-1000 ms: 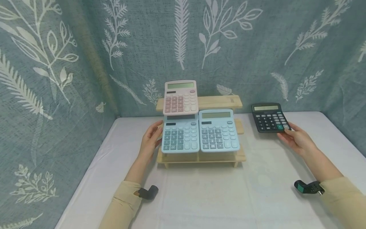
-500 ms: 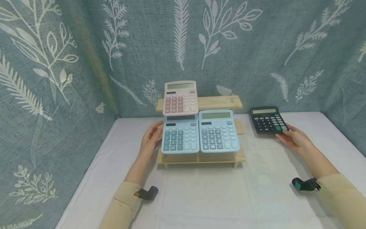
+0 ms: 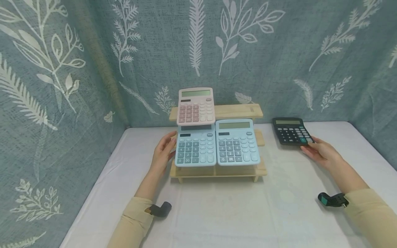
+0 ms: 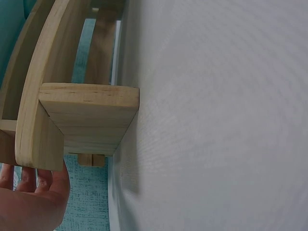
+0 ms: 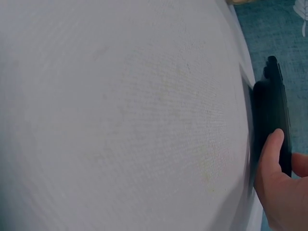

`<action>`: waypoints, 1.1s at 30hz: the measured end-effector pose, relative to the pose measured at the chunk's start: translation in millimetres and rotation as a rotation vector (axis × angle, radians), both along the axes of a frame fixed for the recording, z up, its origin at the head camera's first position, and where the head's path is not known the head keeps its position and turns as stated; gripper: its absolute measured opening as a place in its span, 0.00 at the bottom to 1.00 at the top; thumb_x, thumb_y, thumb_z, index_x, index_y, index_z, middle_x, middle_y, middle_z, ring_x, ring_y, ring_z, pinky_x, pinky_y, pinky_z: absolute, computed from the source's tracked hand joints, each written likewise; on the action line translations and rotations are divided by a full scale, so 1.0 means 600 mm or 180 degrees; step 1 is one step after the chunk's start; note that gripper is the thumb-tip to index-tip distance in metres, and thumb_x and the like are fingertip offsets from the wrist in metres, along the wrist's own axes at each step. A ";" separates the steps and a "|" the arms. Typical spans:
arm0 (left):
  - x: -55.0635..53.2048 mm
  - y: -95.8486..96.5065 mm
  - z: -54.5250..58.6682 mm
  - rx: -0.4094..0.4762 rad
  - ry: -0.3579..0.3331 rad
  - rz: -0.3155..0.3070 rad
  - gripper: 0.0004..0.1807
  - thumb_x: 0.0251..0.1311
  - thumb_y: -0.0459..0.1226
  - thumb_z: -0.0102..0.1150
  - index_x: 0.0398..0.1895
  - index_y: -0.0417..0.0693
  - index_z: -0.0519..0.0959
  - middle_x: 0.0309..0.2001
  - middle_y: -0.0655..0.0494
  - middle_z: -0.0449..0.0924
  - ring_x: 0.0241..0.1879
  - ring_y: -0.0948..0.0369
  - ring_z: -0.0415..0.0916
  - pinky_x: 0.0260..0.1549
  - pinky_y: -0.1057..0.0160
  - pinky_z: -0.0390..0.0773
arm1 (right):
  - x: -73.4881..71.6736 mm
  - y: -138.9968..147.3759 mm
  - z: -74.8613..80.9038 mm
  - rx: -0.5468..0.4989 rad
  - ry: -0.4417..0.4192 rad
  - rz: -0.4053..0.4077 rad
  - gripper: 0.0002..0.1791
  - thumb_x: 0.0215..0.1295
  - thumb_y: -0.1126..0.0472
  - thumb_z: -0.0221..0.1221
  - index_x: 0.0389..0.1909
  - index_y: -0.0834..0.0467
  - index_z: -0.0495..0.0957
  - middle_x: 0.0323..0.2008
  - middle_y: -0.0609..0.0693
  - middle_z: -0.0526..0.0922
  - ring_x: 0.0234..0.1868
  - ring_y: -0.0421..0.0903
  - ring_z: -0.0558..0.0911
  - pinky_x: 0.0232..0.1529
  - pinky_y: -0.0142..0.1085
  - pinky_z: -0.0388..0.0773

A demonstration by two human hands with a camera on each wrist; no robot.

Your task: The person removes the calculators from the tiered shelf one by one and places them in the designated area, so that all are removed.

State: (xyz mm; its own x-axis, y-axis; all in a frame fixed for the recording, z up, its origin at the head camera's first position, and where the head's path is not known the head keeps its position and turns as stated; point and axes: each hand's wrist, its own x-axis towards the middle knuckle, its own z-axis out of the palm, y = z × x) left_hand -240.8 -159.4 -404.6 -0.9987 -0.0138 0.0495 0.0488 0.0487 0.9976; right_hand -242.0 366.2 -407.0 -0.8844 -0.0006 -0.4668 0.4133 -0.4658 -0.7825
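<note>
In the head view a wooden tiered rack stands mid-table. A pink calculator sits on its upper tier, overlapping the top of a blue calculator; a second blue calculator is beside that one. My left hand holds the rack's left end; the left wrist view shows its fingers at the end of the wood. Out to the right, my right hand pinches a black calculator by its lower right corner. The right wrist view shows it edge-on, thumb and fingers on opposite faces.
A white cloth covers the table. Behind it and along the sides hangs a blue-green curtain with white leaf prints. The rack's short front feet rest on the cloth.
My right hand has brought the black calculator lower in the head view, shifting slightly left and then back right. The left hand, rack and other calculators keep their places.
</note>
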 end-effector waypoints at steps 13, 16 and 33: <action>0.001 -0.002 0.002 -0.0024 0.0020 -0.0021 0.26 0.73 0.48 0.48 0.70 0.52 0.65 0.73 0.56 0.58 0.72 0.55 0.52 0.61 0.53 0.71 | 0.005 0.012 0.000 0.0215 -0.0038 0.0168 0.41 0.77 0.66 0.43 0.76 0.46 0.26 0.54 0.50 0.63 0.35 0.37 0.83 0.52 0.28 0.76; 0.002 -0.002 0.002 -0.0032 0.0026 -0.0019 0.25 0.73 0.48 0.48 0.70 0.53 0.65 0.73 0.57 0.58 0.73 0.55 0.51 0.61 0.54 0.71 | 0.007 0.013 -0.001 0.0362 -0.0047 0.0168 0.41 0.77 0.64 0.44 0.76 0.47 0.28 0.54 0.50 0.64 0.35 0.36 0.83 0.51 0.27 0.77; -0.001 -0.003 -0.003 0.0041 0.0034 -0.0055 0.25 0.74 0.46 0.48 0.70 0.51 0.65 0.72 0.54 0.59 0.70 0.54 0.58 0.61 0.52 0.70 | 0.015 0.012 -0.010 0.1044 -0.0064 0.0086 0.39 0.76 0.63 0.46 0.77 0.52 0.32 0.77 0.58 0.34 0.31 0.30 0.82 0.49 0.24 0.76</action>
